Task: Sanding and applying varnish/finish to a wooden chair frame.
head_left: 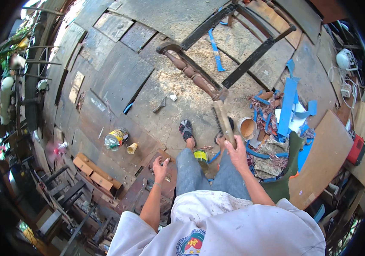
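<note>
My right hand (234,147) grips a long wire brush (223,121) by its wooden handle, with dark bristles along its left side. The brush's far end is at or over the lower corner of a dark wooden chair frame (193,72), whose turned brown leg lies toward me; whether they touch I cannot tell. My left hand (160,167) is open beside my left knee, fingers curved and apart, holding nothing. Between my feet stands a can with a yellow-green band (201,158). An open container of tan liquid (247,128) is just right of my right foot.
Torn blue strips and rags (286,111) pile at right, beside a leaning brown board (319,158). A plastic jar (116,139) and small cup (132,148) sit left on worn floor panels (118,81). Wooden pieces (95,173) and cluttered metal frames lie lower left; a pink fan (58,148) is blurred.
</note>
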`<state>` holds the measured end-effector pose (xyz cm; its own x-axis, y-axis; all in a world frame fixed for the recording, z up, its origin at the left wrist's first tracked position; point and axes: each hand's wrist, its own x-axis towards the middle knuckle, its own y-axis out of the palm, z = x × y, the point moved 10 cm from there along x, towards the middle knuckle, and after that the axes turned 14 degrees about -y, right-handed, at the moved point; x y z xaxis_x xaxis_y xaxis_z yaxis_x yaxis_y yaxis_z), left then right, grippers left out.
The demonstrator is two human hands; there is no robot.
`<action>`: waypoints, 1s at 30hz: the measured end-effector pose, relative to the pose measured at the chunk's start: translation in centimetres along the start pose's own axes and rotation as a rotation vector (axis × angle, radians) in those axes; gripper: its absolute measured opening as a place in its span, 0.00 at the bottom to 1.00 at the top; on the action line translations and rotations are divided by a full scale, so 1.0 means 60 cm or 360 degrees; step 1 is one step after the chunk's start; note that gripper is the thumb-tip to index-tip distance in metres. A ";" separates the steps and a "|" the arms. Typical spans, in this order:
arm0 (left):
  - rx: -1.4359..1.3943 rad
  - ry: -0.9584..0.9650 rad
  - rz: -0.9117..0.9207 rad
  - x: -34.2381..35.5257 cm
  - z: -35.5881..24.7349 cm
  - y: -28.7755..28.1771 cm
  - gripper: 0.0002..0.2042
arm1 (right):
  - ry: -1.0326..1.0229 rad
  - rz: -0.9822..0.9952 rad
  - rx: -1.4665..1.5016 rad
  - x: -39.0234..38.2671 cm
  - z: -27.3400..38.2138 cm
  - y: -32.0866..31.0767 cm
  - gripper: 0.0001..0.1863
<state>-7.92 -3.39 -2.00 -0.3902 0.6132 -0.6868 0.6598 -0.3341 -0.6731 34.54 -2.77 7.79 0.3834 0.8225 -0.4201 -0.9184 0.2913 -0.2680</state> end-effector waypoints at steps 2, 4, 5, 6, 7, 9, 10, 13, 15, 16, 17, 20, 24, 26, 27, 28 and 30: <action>0.0013 -0.0060 0.0004 -0.025 -0.015 0.001 0.23 | -0.0078 -0.0054 0.0177 0.017 0.031 -0.021 0.11; -0.0027 0.0022 0.0017 -0.048 -0.047 0.005 0.23 | -0.0058 0.0005 0.0326 0.045 0.054 -0.013 0.11; -0.0027 0.0023 -0.0013 -0.052 -0.065 0.008 0.23 | -0.0049 0.0015 0.0495 0.062 0.069 -0.001 0.11; -0.0016 0.0088 -0.0002 -0.061 -0.088 0.011 0.23 | -0.0031 0.0022 0.0665 0.076 0.087 0.014 0.11; -0.0004 0.0153 0.0011 -0.068 -0.110 0.012 0.23 | -0.0046 0.0054 0.0622 0.094 0.114 0.029 0.11; -0.0005 0.0241 0.0043 -0.081 -0.170 0.013 0.23 | 0.0013 0.0050 0.0729 0.119 0.144 0.068 0.16; -0.0010 0.0319 0.0087 -0.090 -0.201 0.011 0.23 | -0.0027 0.0042 0.0728 0.134 0.169 0.088 0.20; 0.0018 0.0440 0.0079 -0.091 -0.247 -0.007 0.22 | -0.0114 0.0068 0.0695 0.177 0.226 0.160 0.27; 0.0046 0.0520 0.0099 -0.078 -0.261 -0.026 0.22 | -0.0142 0.0071 0.0654 0.201 0.253 0.202 0.30; 0.0055 0.0503 0.0094 -0.068 -0.261 -0.038 0.22 | -0.0130 0.0046 0.0595 0.214 0.263 0.216 0.32; 0.0063 0.0480 0.0091 -0.059 -0.253 -0.049 0.22 | -0.0113 0.0024 0.0532 0.224 0.271 0.229 0.34; 0.0005 0.0404 0.0170 0.013 -0.201 -0.096 0.22 | -0.0017 -0.0153 0.0546 0.265 0.274 0.266 0.34; -0.0084 0.0082 0.0071 0.102 -0.075 -0.189 0.22 | -0.0033 -0.0292 0.0561 0.272 0.316 0.315 0.35; -0.0042 0.0010 0.0043 0.120 -0.025 -0.238 0.22 | -0.0079 -0.0317 0.0480 0.265 0.340 0.350 0.33; 0.0024 -0.0049 0.0013 0.131 -0.007 -0.256 0.23 | -0.0045 -0.0390 0.0444 0.264 0.345 0.358 0.33; 0.0028 -0.0054 0.0036 0.139 0.006 -0.265 0.23 | -0.0011 -0.0459 0.0409 0.266 0.346 0.364 0.33; -0.0045 -0.0139 0.0038 0.157 0.018 -0.276 0.23 | -0.0022 -0.0602 -0.0048 0.340 0.268 0.367 0.33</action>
<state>-23.21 7.12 2.35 -0.4277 0.5399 -0.7249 0.6871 -0.3270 -0.6489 20.56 28.25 7.25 0.6933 0.6662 -0.2748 -0.7088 0.5612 -0.4274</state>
